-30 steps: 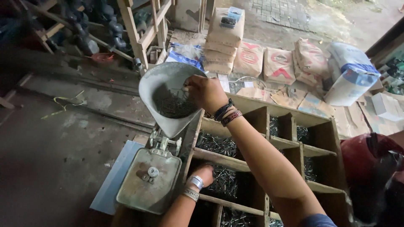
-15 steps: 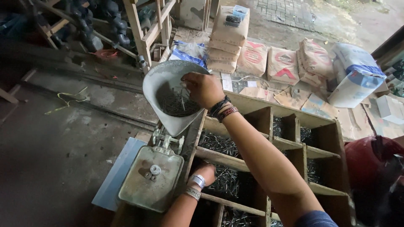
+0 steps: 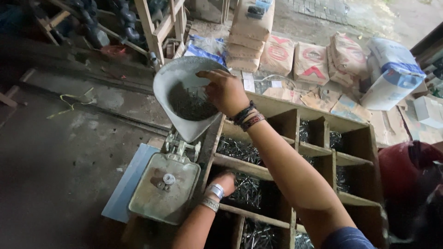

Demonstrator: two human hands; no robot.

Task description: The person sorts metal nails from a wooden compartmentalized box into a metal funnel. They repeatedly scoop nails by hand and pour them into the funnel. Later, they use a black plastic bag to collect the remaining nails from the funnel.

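A grey balance scale [image 3: 164, 188] is sitting at the near left, its metal scoop pan [image 3: 184, 97] carrying dark nails [image 3: 190, 103]. The left hand [image 3: 226, 180] is reaching into a wooden compartment box [image 3: 323, 152], fingers hidden. The right hand [image 3: 224, 91] is hovering over the nails, fingers bunched downward.

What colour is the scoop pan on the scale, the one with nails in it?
Pale grey metal, dusty, seen best in the head view: the scoop pan under the right hand.
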